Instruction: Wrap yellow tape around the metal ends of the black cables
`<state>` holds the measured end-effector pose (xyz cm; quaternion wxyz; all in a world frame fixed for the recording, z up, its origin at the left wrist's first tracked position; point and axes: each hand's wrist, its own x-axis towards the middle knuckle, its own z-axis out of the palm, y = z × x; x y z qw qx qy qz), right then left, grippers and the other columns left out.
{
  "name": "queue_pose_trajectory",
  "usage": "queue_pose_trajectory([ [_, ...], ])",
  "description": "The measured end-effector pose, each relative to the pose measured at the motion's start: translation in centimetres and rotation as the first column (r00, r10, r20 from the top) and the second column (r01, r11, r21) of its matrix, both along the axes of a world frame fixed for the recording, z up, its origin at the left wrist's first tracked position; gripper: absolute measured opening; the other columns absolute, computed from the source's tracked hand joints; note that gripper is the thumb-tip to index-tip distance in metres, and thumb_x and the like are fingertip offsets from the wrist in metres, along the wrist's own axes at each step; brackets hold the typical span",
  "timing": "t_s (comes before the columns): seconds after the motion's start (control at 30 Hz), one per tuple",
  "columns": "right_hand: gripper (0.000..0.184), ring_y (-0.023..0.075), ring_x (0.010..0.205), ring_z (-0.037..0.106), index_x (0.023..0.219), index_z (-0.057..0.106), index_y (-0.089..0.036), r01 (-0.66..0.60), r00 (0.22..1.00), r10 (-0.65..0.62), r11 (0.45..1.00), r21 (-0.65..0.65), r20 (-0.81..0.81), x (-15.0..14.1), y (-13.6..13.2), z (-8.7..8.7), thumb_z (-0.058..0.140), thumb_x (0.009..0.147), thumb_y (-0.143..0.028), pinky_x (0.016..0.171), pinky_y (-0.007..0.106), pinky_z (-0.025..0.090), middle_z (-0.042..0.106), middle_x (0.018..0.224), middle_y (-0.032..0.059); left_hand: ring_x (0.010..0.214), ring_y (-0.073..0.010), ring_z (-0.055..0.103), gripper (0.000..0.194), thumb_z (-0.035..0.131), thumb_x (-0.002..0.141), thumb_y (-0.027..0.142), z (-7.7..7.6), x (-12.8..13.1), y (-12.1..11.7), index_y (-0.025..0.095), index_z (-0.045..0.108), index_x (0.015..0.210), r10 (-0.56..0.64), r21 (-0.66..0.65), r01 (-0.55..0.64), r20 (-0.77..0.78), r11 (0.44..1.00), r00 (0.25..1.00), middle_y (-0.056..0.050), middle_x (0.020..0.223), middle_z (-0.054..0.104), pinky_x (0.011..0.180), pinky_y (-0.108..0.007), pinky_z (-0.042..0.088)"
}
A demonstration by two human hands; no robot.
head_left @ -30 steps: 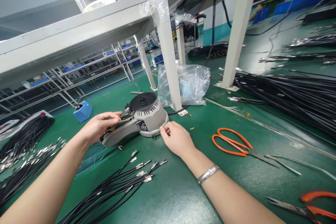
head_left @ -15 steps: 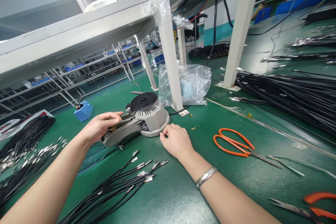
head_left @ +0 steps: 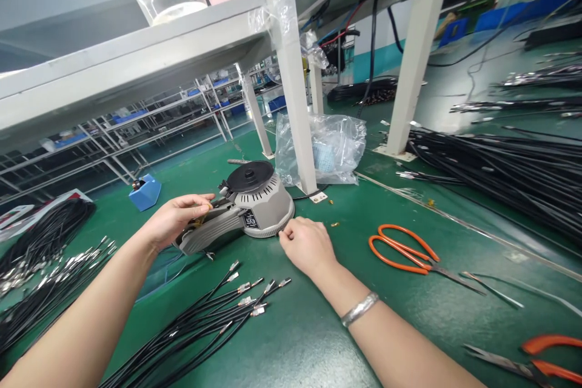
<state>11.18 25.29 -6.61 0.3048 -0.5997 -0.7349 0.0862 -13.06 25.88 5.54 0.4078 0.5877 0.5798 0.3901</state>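
Note:
A grey tape dispenser [head_left: 268, 212] with a round black disc [head_left: 250, 176] on top rests on the green surface. My left hand [head_left: 175, 218] is over the dispenser's long arm [head_left: 211, 232], its thumb and fingers pinched together by the front mechanism. Something amber shows beneath these fingers, but what they pinch is too small to make out. At the right side of the dispenser's ribbed base, my right hand [head_left: 309, 244] is closed, fingers curled in and the thumb side at the rim. Whatever lies inside that hand is hidden.
Black cables with metal ends [head_left: 213, 309] lie in front, with more bundles at left and right. Orange-handled scissors [head_left: 404, 250] and orange-handled pliers [head_left: 509, 362] are on the right. A table leg [head_left: 295, 91] and a clear plastic bag [head_left: 341, 145] stand behind the dispenser.
My right hand has shifted very slightly to the right and down at the dispenser's base. The left hand keeps its pinch, and the view has moved a little.

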Motion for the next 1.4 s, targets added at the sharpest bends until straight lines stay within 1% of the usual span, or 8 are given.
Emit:
queue_pose_trajectory([
  [0.2, 0.022, 0.0149, 0.073, 0.061, 0.061, 0.061, -0.021, -0.115, 0.993, 0.116, 0.993, 0.017, -0.013, -1.0, -0.5, 0.3, 0.057, 0.082, -0.026, 0.075, 0.027, 0.035, 0.069, 0.073, -0.0001, 0.116, -0.0334, 0.053, 0.03, 0.083, 0.05, 0.043, 0.0, 0.2, -0.1, 0.02, 0.072, 0.066, 0.008, 0.001, -0.008, 0.001, 1.0, 1.0, -0.012, 0.121, 0.063, 0.093, -0.039, 0.038],
  [0.43, 0.034, 0.0193, 0.072, 0.062, 0.056, 0.059, -0.02, 0.07, 0.997, -0.07, 0.998, -0.005, -0.043, 1.4, 0.4, 0.6, 0.044, 0.086, -0.023, 0.065, 0.03, 0.034, 0.068, 0.07, 0.0045, 0.118, -0.0342, 0.051, 0.03, 0.083, 0.051, 0.042, 0.1, 0.2, -0.1, 0.019, 0.072, 0.066, 0.007, -0.005, -0.007, 0.0, 1.0, 1.0, -0.013, 0.122, 0.063, 0.093, -0.04, 0.037],
  [0.63, 0.033, 0.0174, 0.069, 0.061, 0.054, 0.057, -0.02, 0.029, 0.999, -0.029, 1.0, -0.003, -0.038, 1.0, 0.2, 0.6, 0.047, 0.085, -0.025, 0.066, 0.03, 0.034, 0.066, 0.066, 0.0016, 0.118, -0.0344, 0.051, 0.028, 0.082, 0.053, 0.041, -0.1, -0.1, 0.0, 0.019, 0.072, 0.068, -0.005, -0.008, 0.005, 0.009, 1.0, 1.0, -0.013, 0.123, 0.062, 0.093, -0.041, 0.037],
  [0.83, 0.033, 0.0195, 0.075, 0.061, 0.057, 0.059, -0.021, -0.047, 0.999, 0.047, 0.999, 0.013, -0.017, -1.2, -0.3, 0.4, 0.057, 0.08, -0.044, 0.072, 0.032, 0.035, 0.067, 0.069, 0.0019, 0.117, -0.034, 0.051, 0.028, 0.082, 0.053, 0.041, -0.1, -0.1, 0.1, 0.019, 0.072, 0.068, -0.006, -0.002, 0.006, 0.013, 1.0, 1.0, -0.012, 0.122, 0.062, 0.094, -0.041, 0.036],
  [0.93, 0.027, 0.0217, 0.077, 0.061, 0.059, 0.06, -0.019, -0.036, 0.999, 0.036, 0.999, 0.012, 0.005, -1.7, -0.2, 0.2, 0.058, 0.08, -0.038, 0.071, 0.034, 0.034, 0.068, 0.072, 0.0047, 0.118, -0.0339, 0.051, 0.029, 0.082, 0.052, 0.041, -0.2, -0.1, 0.1, 0.019, 0.072, 0.068, -0.004, -0.004, 0.004, 0.014, 1.0, 1.0, -0.013, 0.122, 0.062, 0.095, -0.041, 0.035],
  [1.13, 0.023, 0.0215, 0.078, 0.061, 0.062, 0.06, -0.019, 0.065, 0.998, -0.065, 0.998, -0.006, 0.0, 0.5, 0.4, 0.0, 0.06, 0.082, -0.031, 0.067, 0.033, 0.033, 0.068, 0.074, 0.0044, 0.118, -0.035, 0.05, 0.03, 0.083, 0.051, 0.042, -0.1, 0.0, 0.0, 0.019, 0.071, 0.067, 0.001, -0.011, -0.001, 0.016, 1.0, 1.0, -0.013, 0.123, 0.062, 0.094, -0.042, 0.035],
  [1.3, 0.039, 0.0194, 0.072, 0.061, 0.053, 0.054, -0.021, 0.072, 0.997, -0.072, 0.997, -0.005, -0.008, 1.3, 0.5, 0.4, 0.054, 0.084, -0.045, 0.067, 0.031, 0.034, 0.065, 0.063, 0.0003, 0.117, -0.0347, 0.051, 0.029, 0.083, 0.051, 0.041, -0.1, -0.1, 0.0, 0.019, 0.071, 0.067, -0.005, -0.013, 0.006, 0.029, 1.0, 1.0, -0.012, 0.123, 0.062, 0.094, -0.042, 0.036],
  [1.4, 0.045, 0.0195, 0.07, 0.062, 0.052, 0.053, -0.02, 0.096, 0.995, -0.096, 0.995, 0.002, -0.005, 1.3, 0.5, 0.5, 0.044, 0.09, -0.042, 0.066, 0.032, 0.033, 0.065, 0.062, 0.0018, 0.118, -0.0343, 0.051, 0.028, 0.082, 0.052, 0.04, -0.2, -0.2, 0.1, 0.019, 0.071, 0.067, -0.007, -0.013, 0.008, 0.031, 1.0, 1.0, -0.012, 0.122, 0.062, 0.095, -0.042, 0.035],
])
